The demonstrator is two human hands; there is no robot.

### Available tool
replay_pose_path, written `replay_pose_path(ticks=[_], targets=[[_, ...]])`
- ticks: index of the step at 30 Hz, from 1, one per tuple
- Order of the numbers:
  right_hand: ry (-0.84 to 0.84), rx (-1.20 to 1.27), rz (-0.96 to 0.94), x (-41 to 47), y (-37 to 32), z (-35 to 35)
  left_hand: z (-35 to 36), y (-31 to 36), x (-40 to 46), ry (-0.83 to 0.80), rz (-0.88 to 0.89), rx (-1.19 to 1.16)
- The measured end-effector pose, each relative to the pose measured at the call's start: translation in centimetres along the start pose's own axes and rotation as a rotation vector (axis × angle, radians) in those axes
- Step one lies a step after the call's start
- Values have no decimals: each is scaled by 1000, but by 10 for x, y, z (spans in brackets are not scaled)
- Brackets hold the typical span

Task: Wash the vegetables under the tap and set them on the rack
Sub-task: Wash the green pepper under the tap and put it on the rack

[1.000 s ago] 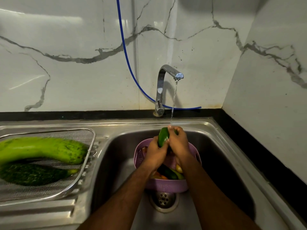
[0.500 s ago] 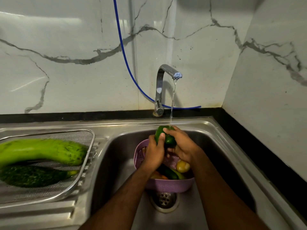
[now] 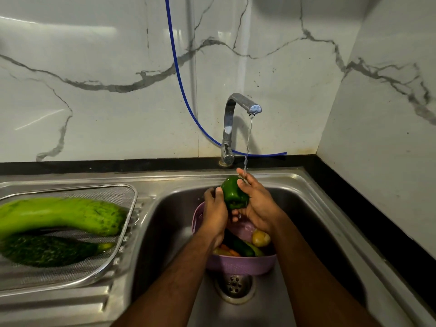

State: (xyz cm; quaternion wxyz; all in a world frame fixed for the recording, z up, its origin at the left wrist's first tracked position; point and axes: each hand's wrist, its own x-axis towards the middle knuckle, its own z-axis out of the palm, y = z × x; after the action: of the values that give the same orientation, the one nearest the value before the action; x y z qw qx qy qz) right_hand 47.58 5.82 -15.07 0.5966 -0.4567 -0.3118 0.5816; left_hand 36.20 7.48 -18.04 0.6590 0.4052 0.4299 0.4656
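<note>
The left hand [image 3: 215,210] and the right hand [image 3: 256,204] both grasp a green bell pepper [image 3: 233,193], fingers curled round it from either side, holding it under the thin stream from the tap [image 3: 238,119]; the water lands on the right hand's fingertips and the pepper's top. The pepper hangs above a purple colander [image 3: 240,264] that sits in the sink [image 3: 165,223] just behind the drain [image 3: 234,285]. In the colander lie more vegetables, among them a yellowish round one [image 3: 260,238] and a dark green cucumber [image 3: 243,247], with something orange beside it.

On the rack [image 3: 113,263], left of the basin on the steel drainboard, 2 items already rest: a pale green bottle gourd [image 3: 61,214] and a darker green vegetable [image 3: 47,252] in front of it. So by my judgement 2 are done, 1 is being rinsed, and several wait.

The near part of the rack looks free for the pepper. The way there crosses the basin's left edge and the rack's raised wire rim, so the pepper would need lifting over both.
</note>
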Motion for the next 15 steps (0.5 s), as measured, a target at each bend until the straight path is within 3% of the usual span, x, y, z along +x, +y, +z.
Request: replay_pose_path(ticks=[5, 9, 12, 15], targets=[[134, -247, -194, 3, 8, 8, 6, 8, -10, -108, -78, -11], [119, -439, -222, 6, 12, 6, 4, 8, -10, -64, -28, 107], [89, -464, -189, 8, 15, 1, 1, -2, -2, -31, 12, 176], [-21, -356, -33, 9, 10, -10, 4, 6, -11, -50, -5, 59]])
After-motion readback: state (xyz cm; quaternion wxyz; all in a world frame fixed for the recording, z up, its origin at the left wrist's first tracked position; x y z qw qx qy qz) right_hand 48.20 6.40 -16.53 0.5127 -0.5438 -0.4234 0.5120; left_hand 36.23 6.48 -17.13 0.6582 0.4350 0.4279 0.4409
